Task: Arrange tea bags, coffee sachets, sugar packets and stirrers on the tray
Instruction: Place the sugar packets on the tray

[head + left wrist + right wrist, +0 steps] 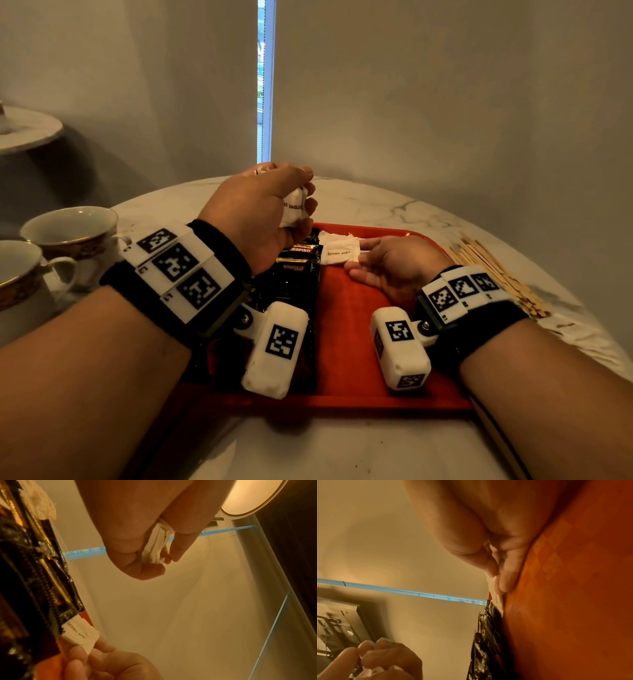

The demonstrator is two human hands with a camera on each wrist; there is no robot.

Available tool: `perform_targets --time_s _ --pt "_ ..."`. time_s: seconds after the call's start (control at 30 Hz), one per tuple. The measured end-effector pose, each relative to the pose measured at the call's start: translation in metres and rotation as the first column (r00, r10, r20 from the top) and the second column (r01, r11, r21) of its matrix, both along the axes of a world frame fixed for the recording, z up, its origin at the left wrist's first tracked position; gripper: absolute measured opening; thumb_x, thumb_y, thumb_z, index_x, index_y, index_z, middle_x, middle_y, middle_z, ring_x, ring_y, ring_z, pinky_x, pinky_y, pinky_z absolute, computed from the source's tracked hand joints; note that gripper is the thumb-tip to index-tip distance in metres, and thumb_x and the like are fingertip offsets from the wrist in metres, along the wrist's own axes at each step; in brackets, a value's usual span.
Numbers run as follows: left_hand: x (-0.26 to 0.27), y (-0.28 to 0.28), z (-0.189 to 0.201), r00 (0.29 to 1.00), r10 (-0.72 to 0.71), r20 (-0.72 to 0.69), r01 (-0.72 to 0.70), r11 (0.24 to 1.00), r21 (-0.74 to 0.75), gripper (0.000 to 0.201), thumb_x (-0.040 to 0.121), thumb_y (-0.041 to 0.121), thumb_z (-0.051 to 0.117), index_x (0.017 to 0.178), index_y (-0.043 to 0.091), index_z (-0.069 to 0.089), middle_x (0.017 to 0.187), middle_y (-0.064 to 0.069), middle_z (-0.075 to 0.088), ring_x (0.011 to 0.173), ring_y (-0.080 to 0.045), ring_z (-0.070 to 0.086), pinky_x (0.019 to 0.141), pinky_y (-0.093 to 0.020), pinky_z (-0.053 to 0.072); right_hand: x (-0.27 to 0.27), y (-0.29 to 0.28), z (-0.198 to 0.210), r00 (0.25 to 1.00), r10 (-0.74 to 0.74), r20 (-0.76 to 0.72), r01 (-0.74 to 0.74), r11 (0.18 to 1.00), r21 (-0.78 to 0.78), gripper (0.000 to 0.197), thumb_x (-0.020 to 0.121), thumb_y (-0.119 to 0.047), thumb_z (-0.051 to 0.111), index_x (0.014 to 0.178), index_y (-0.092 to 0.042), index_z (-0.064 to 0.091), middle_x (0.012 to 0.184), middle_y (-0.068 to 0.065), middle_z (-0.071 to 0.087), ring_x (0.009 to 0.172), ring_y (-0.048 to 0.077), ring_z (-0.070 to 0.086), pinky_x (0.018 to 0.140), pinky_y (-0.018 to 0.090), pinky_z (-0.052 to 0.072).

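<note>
On the red plastic tray (359, 342) lie black coffee sachets (294, 274); right hand (394, 263) pinches a white brown-sugar packet (339, 255) there, left hand (260, 209) clutches more white sugar packets (293, 209).

"kopiko" reads in gold on a black coffee sachet (300, 249) on the tray, and again upside down on the sachet below it (295, 268). "brown sug…" stands on the white sugar packet (340, 255) beside them, its end hidden.

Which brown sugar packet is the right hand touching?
The flat packet on the tray, beside the Kopiko sachets; the right hand pinches its edge. The other packets are bunched in the raised left hand.
</note>
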State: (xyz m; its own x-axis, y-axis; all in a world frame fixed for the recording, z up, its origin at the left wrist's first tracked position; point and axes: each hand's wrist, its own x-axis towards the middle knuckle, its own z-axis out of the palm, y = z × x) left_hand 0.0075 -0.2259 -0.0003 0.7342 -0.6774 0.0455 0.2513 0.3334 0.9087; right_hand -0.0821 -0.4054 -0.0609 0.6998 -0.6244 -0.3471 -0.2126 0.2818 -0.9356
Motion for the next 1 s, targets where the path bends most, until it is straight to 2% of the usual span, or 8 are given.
perform_targets --time_s 0.13,0.23,0.37,0.47,0.57,0.7,1.0 --pt "0.001 0.000 0.000 1.000 0.000 0.001 0.000 1.000 -0.009 0.008 0.094 0.012 0.064 0.097 0.011 0.057 0.083 -0.006 0.062 0.068 -0.017 0.060 0.051 -0.024 0.047 -0.003 0.002 0.001 0.999 -0.008 0.032 0.009 1.000 -0.011 0.031 0.095 0.012 0.047 0.120 -0.003 0.059 0.107 0.021 0.071 0.078 0.022 0.073 0.057 0.027 0.059" --pt "0.002 -0.001 0.000 1.000 0.002 0.002 -0.002 1.000 -0.013 0.008 0.094 0.012 0.064 0.097 0.011 0.057 0.083 -0.006 0.062 0.066 -0.017 0.060 0.051 -0.023 0.047 -0.003 0.006 0.002 0.999 -0.011 0.046 0.012 0.999 -0.040 0.017 0.097 0.004 0.050 0.108 -0.005 0.058 0.102 0.020 0.068 0.075 0.022 0.071 0.060 0.028 0.061" --pt "0.003 0.000 0.000 1.000 -0.001 -0.007 0.001 1.000 -0.018 0.011 0.094 0.012 0.064 0.102 0.011 0.056 0.082 -0.006 0.063 0.063 -0.016 0.060 0.050 -0.023 0.047 -0.002 0.006 0.002 1.000 0.014 0.008 -0.014 0.997 -0.080 0.015 0.096 -0.006 0.056 0.106 0.001 0.064 0.105 0.020 0.069 0.066 0.017 0.066 0.049 0.021 0.052" --pt "0.004 0.000 0.001 1.000 -0.008 -0.014 0.007 1.000 -0.025 0.013 0.094 0.013 0.064 0.103 0.011 0.056 0.084 -0.007 0.062 0.065 -0.017 0.060 0.049 -0.024 0.046 -0.001 0.007 0.003 1.000 0.008 0.012 -0.007 0.997 -0.072 0.019 0.094 -0.005 0.054 0.106 0.005 0.064 0.100 0.019 0.068 0.065 0.017 0.065 0.050 0.021 0.052" --pt "0.004 -0.001 0.001 1.000 -0.007 -0.017 0.006 1.000 -0.023 0.011 0.094 0.013 0.064 0.101 0.012 0.055 0.082 -0.006 0.062 0.065 -0.017 0.060 0.049 -0.023 0.046 0.001 0.009 0.004 0.999 -0.011 0.038 0.013 0.999 -0.041 0.023 0.093 -0.005 0.046 0.107 0.006 0.061 0.108 0.021 0.064 0.072 0.020 0.066 0.055 0.023 0.056" --pt "0.004 -0.001 0.001 1.000 0.002 -0.009 -0.002 1.000 -0.010 0.008 0.094 0.013 0.064 0.097 0.012 0.056 0.083 -0.006 0.062 0.067 -0.017 0.059 0.049 -0.023 0.046 0.001 0.010 0.005 0.997 -0.046 0.055 0.048 0.998 -0.031 0.030 0.092 -0.005 0.044 0.114 0.009 0.060 0.123 0.024 0.064 0.084 0.024 0.069 0.067 0.027 0.059" --pt "0.003 -0.001 0.001 1.000 0.010 -0.022 -0.010 1.000 -0.006 0.013 0.094 0.013 0.063 0.106 0.010 0.057 0.084 -0.006 0.062 0.065 -0.016 0.060 0.048 -0.024 0.047 -0.001 0.014 0.007 0.998 -0.033 0.054 0.035 0.999 -0.033 0.028 0.094 -0.006 0.045 0.113 0.007 0.061 0.123 0.024 0.065 0.092 0.025 0.070 0.074 0.030 0.058"
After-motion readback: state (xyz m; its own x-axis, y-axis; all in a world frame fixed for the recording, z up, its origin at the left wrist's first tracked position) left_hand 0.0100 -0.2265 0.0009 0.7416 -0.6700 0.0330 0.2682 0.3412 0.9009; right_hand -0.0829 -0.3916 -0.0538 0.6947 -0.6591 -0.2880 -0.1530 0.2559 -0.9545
